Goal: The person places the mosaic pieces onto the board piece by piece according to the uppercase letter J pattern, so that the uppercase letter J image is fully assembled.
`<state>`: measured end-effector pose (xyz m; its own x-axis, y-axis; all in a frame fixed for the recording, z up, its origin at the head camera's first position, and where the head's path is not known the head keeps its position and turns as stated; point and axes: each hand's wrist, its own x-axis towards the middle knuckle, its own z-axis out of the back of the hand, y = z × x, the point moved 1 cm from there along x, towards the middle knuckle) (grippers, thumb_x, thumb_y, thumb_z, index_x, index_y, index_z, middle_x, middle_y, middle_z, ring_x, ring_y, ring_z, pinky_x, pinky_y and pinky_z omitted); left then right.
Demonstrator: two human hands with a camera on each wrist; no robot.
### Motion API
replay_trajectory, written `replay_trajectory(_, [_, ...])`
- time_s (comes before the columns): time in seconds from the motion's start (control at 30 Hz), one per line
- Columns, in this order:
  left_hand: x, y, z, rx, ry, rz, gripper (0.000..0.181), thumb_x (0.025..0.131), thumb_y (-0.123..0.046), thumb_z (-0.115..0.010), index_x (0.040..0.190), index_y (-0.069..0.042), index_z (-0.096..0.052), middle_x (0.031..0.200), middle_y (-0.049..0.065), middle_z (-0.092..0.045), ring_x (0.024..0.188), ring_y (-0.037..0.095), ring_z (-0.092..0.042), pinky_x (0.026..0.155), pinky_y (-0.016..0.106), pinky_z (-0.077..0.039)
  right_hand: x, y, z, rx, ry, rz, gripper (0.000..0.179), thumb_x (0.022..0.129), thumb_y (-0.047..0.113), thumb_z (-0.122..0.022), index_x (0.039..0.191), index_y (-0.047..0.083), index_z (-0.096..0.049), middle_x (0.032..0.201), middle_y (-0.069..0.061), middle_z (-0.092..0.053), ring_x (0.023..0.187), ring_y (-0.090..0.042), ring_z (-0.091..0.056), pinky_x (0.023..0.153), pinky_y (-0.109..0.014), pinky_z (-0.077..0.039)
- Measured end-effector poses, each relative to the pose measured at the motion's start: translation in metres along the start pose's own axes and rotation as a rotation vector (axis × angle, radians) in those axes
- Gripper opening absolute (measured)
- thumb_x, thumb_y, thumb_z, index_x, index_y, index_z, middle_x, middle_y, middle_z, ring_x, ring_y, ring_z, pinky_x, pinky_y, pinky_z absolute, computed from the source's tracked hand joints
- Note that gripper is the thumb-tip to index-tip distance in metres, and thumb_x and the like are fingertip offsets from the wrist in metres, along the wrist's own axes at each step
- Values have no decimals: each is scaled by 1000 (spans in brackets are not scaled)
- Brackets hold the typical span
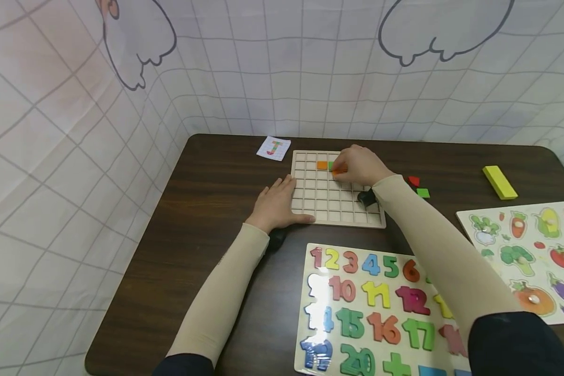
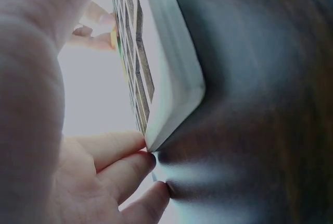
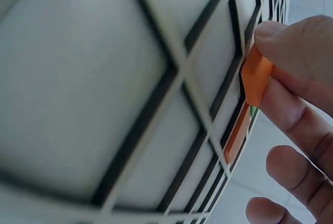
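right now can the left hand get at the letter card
Likely yes: the card lies beyond the left hand with nothing visible between them, though that hand is touching the board.

In the head view, the right hand (image 1: 359, 166) is hiding several cells of the grid board (image 1: 329, 204) and part of a green tile (image 1: 330, 165). The right sleeve (image 1: 444, 248) is covering numerals on the number puzzle board (image 1: 378, 351) — glare is washing out its left column, and its lower end is running off-frame. The vegetable puzzle board (image 1: 542, 261) is extending past the right edge. In the left wrist view, the tabletop (image 2: 260, 130) is blurring.
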<state>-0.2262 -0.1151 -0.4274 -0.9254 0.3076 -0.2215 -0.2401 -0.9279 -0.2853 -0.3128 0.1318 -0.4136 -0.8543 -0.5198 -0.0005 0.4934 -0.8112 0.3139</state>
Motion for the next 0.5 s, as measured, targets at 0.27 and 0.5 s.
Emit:
replay_trajectory(0.27, [1,0,-1,3,-5,-3,120,79,-77,-73,167,-13,-22,175,7,-21,163,30,-20,130,57,-22,2,9,-3,-45,-15,28,30,91,27,-81,118,13,-81,121,-12,-75,110,-34,-61,98,-51,-50])
replay_trajectory(0.5, [1,3,-2,4,-5,-3,121,78,-78,-73,167,-13,-22,175,7,-21,163,30,-20,130,58,-22,2,10,-4,-28,-2,18,34,91,28,-82,121,13,-79,117,-10,-72,106,-32,-59,93,-50,-49])
